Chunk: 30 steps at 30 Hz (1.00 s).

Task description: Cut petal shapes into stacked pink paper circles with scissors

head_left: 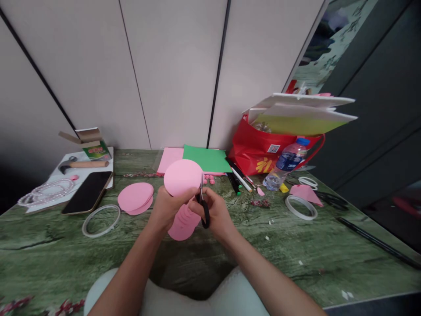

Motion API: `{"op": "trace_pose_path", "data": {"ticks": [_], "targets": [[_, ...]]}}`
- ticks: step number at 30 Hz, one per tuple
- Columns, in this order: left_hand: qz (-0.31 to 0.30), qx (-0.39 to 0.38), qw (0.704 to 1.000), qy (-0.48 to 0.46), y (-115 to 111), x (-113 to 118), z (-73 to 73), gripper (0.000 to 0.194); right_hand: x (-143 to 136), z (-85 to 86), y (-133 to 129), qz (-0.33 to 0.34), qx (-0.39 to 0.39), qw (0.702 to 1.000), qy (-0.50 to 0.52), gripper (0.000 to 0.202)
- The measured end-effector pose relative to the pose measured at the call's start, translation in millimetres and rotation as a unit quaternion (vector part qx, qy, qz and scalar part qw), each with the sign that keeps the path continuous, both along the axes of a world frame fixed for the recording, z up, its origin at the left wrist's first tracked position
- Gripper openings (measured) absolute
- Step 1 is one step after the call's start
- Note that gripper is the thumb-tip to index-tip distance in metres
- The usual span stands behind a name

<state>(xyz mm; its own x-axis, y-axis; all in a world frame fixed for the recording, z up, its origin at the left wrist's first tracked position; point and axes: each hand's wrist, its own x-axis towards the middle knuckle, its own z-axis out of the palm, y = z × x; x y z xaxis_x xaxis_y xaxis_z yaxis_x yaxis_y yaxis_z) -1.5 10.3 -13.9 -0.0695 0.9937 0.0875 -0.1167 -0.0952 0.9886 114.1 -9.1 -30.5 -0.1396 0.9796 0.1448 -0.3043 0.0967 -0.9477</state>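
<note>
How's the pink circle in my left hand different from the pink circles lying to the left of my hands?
The held circle is up in your left hand, while the circles to the left lie on the table. The held circle shows a single round outline; the circles to the left overlap, slightly offset. The held circle has scissors at its right edge; the circles to the left have none. All are pink.

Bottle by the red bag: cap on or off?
On: the blue cap sits atop the bottle, in front of the red bag. Can't tell how tightly it's screwed.
</note>
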Motion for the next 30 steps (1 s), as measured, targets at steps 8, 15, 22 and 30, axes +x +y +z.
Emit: {"op": "trace_pose_path", "data": {"ticks": [8, 15, 22, 30], "targets": [[0.002, 0.01, 1.0, 0.001, -1.3, 0.7, 3.8, 0.038, -1.0, 0.9, -0.6, -0.007, -0.001, 1.0, -0.029, 0.035], [-0.004, 0.005, 1.0, 0.003, 0.2, -2.0, 1.0, 0.033, -0.1, 2.9, -1.0, -0.01, -0.028, 0.999, -0.031, 0.036], [0.0, -0.004, 1.0, 0.015, -0.5, -2.7, 1.5, 0.022, 2.9, 1.5, -1.0, -0.003, -0.04, 0.999, -0.026, 0.032], [0.001, -0.007, 1.0, 0.028, -1.8, -1.6, 6.4, 0.024, 0.5, -0.7, -0.9, 0.006, -0.039, 0.999, -0.036, 0.032]]}}
